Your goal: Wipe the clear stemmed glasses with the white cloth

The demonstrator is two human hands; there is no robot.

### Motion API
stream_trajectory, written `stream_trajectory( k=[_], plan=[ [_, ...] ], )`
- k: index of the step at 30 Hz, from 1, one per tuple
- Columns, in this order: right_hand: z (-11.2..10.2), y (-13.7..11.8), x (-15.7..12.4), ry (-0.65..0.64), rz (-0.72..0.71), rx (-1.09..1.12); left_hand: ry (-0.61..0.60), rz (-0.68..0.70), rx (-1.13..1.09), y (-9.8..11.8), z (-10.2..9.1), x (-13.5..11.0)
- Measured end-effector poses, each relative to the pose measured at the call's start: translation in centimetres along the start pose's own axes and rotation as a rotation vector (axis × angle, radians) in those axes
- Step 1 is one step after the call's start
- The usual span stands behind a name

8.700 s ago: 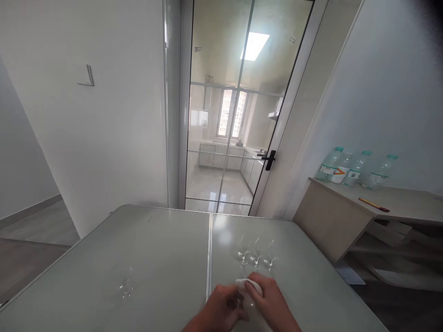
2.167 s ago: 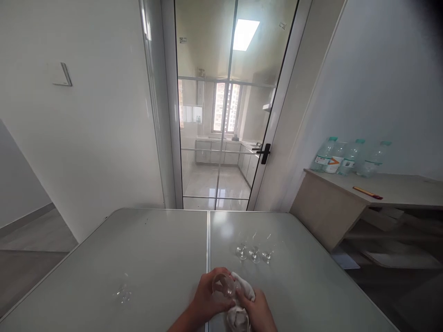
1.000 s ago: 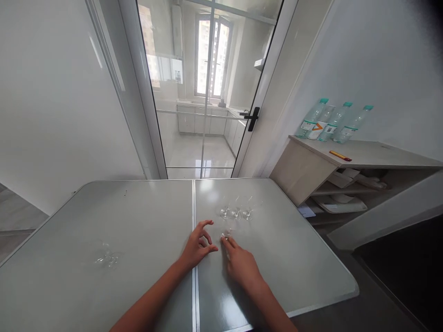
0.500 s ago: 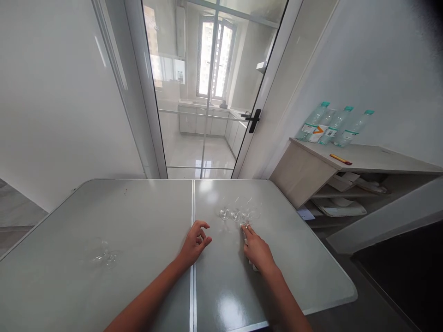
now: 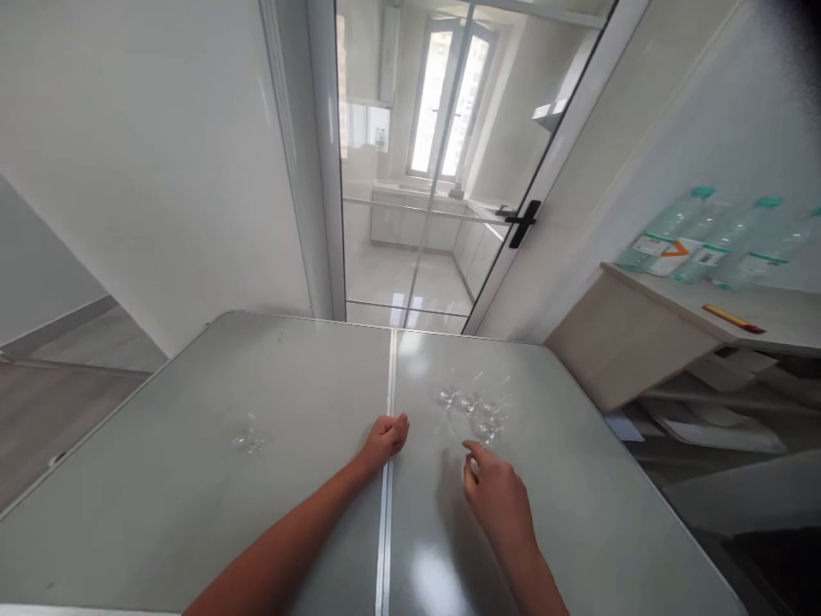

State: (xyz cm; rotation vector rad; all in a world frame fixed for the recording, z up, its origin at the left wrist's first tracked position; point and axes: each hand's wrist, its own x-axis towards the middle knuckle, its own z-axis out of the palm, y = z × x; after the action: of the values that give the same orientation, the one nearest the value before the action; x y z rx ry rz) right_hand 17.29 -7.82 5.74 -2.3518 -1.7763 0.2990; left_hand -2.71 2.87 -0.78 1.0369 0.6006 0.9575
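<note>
Several small clear stemmed glasses (image 5: 470,405) stand close together on the right half of the grey table (image 5: 308,522). The nearest glass (image 5: 488,432) sits just beyond the fingertips of my right hand (image 5: 501,496). That hand is raised a little over the table, index finger reaching forward and the other fingers bent, with a gap showing and nothing held. At the metal seam down the table's middle, my left hand (image 5: 385,438) rests with its fingers curled in, no object visible in it. More clear glassware (image 5: 249,441) is on the left half; its see-through outlines are hard to separate.
A glass door (image 5: 423,257) with a black handle (image 5: 524,224) is beyond the table's far edge. To the right, a shelf unit (image 5: 667,342) carries clear plastic bottles (image 5: 699,248) with green caps and a yellow-red stick-like item (image 5: 733,319). Papers fill its lower shelves.
My right hand has let go of the nearest glass and drawn back toward me. My left hand's fingers have curled in tighter. The whole view has turned left.
</note>
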Motion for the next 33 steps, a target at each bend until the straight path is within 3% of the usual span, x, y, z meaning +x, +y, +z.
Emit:
stream_trajectory(
  k=[3,9,14,21,27,33],
  plan=[
    [-0.4,-5.7,-1.1,0.045,-0.3,0.159,0.019,-0.006,-0.081,0.4,-0.7,0.3],
    [-1.1,-19.3,-3.4,-0.087,-0.92,0.242,0.038,-0.032,-0.274,1.1,-1.5,0.5],
    [-0.3,-26.2,-2.3,-0.079,-0.984,0.133,0.05,-0.037,-0.347,1.0,-1.9,0.7],
    [2.8,-29.2,0.2,-0.184,-1.015,-0.017,0.056,-0.06,-0.356,1.2,-1.7,0.7],
    [2.2,-29.5,-0.9,-0.134,-1.016,0.009,0.071,-0.049,-0.329,1.2,-1.6,0.7],
    [2.8,-29.9,-0.9,-0.192,-1.064,-0.011,0.086,-0.001,-0.292,0.8,-1.6,0.8]
  ],
)
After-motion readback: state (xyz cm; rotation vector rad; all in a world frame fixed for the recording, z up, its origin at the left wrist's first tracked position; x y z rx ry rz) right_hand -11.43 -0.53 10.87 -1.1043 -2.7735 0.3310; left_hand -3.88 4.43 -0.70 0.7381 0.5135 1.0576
